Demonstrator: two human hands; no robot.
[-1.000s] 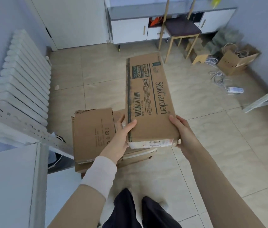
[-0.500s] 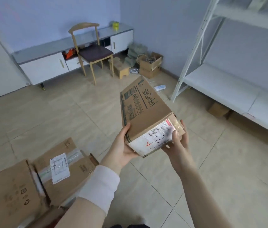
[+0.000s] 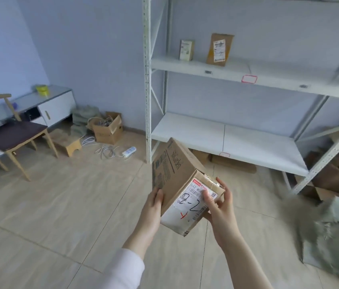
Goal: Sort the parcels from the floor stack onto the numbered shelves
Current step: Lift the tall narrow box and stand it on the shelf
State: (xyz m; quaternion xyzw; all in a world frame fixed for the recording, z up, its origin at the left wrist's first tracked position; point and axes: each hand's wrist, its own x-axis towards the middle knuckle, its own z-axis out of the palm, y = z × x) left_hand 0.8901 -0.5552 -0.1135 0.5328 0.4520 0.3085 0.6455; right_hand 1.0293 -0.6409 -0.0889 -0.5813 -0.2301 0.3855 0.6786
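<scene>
Item: cardboard parcel (image 3: 177, 180), label marked "2-2", was gripped by left hand (image 3: 153, 207) and right hand (image 3: 219, 207) before white shelving (image 3: 226, 134).

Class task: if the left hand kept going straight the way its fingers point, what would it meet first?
The left hand already grips the cardboard parcel. Carried onward with it, probably the white lower shelf comes first, though depth is hard to judge.

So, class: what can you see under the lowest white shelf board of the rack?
Under the lowest shelf board, flat brown cardboard pieces lie on the floor. Farther back, the board itself hides the space; the held parcel covers the left end.
</scene>
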